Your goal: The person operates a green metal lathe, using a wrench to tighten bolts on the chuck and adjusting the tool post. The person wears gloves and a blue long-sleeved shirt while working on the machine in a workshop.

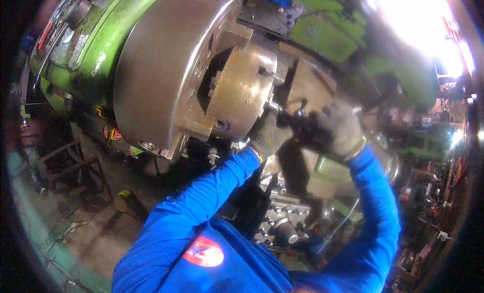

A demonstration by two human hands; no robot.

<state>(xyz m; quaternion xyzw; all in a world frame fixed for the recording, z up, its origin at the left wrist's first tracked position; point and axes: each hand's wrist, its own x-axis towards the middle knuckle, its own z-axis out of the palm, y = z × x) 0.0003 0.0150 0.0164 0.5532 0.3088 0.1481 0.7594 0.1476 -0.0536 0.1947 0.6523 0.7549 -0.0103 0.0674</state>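
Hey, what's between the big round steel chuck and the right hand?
In the head view, a brass-coloured cylinder lies toward the steel chuck; then, closer to the right hand, a dark, blurred piece. The left hand shows just below that stretch.

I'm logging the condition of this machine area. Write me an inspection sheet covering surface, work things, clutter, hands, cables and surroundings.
Surface: grey floor patchy and dark-marked.
Work things: brass-coloured cylinder seated at the large steel chuck; dark tool between the hands, kind unclear.
Clutter: slim red item on the green housing; assorted items crowd the right edge.
Hands: left hand gloved, near the cylinder's end; right hand gloved, blurred, at the dark tool; grips unclear.
Cables: thin pale line at lower right, cable or hose unclear.
Surroundings: bright glare at upper right.
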